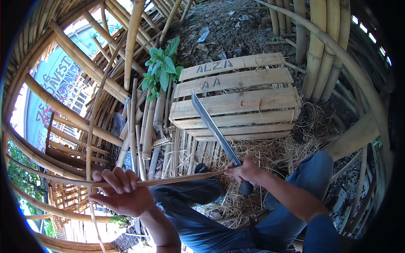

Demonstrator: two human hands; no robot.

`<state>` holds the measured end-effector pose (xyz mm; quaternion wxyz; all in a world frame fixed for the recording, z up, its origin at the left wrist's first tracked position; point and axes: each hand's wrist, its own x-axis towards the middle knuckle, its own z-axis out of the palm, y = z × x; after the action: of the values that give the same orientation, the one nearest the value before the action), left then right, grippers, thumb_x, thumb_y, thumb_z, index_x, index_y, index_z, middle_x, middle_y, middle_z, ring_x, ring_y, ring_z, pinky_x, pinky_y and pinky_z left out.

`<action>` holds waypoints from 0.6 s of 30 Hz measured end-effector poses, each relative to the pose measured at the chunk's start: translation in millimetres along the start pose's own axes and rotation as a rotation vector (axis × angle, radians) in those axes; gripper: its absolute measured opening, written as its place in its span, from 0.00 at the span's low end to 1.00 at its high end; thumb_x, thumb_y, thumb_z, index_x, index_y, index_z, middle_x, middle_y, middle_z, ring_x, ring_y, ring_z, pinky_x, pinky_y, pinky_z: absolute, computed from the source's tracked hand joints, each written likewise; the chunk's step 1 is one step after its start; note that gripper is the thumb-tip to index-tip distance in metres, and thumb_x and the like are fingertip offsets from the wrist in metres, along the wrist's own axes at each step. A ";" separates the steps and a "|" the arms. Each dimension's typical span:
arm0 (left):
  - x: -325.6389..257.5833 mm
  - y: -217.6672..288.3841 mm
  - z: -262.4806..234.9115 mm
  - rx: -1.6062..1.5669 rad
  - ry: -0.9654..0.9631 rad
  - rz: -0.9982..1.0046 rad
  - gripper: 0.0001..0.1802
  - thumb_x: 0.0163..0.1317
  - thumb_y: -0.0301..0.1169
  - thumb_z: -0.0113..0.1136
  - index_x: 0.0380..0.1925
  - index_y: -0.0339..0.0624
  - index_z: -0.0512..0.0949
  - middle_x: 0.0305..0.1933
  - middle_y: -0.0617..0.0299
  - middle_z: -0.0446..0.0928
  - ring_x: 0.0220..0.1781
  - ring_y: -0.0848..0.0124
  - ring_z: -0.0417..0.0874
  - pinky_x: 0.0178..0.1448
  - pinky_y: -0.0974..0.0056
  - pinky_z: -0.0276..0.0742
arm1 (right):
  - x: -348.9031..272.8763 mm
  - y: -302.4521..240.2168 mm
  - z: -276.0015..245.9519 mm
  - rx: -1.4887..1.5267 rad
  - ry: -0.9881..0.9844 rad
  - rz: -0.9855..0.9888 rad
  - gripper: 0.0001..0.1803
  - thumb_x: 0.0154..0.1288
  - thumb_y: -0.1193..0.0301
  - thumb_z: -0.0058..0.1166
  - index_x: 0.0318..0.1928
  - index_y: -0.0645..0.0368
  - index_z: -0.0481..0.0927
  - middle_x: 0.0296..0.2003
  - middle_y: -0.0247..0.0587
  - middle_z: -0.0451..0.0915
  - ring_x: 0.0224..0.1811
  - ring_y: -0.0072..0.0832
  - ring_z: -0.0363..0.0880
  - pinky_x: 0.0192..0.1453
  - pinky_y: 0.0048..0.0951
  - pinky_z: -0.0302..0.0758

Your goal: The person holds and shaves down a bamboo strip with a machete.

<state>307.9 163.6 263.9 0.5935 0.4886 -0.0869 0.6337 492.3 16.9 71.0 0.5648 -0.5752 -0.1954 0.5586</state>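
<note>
I can't see how the right hand (247,170) meets the bamboo strip (181,178): the strip's near end disappears at its fingers, and I can't tell whether it is pinched there or just pressed against the blade. That hand is closed round the black handle (246,188) of a long knife (215,130), mostly covering it so that I get only the butt below the fist. The blade slants up and left, its tip overlapping the crate (240,101) in my view; I can't judge the gap between them. The left hand (126,196) is turned palm up, fingers curled over the strip and hiding a stretch of it, thumb apart below. The strip spans both hands above the lap, and its far end gets lost among poles at the left rim. A dark shape (201,168) by the knee is too obscured for me to name.

The crate, pale slats with dark lettering, sits on ground strewn with straw (263,156). Beyond it I see dark, littered soil (228,29), and a leafy plant (162,69) at its left corner. Thick bamboo poles (322,55) frame the space; through the left side shows a painted wall (52,69), partly washed out by glare.
</note>
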 end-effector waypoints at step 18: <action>-41.4 -45.7 -6.0 -0.124 -0.080 -0.218 0.21 0.73 0.47 0.35 0.26 0.46 0.63 0.19 0.70 0.52 0.19 0.78 0.50 0.22 0.71 0.50 | -50.3 -8.6 22.0 -0.236 0.191 -0.183 0.26 0.73 0.52 0.32 0.36 0.61 0.74 0.13 0.34 0.69 0.16 0.23 0.71 0.22 0.31 0.67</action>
<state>335.5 152.9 209.5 0.6840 0.4826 -0.0959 0.5386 461.7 -14.2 105.4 0.5577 -0.6678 -0.2566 0.4210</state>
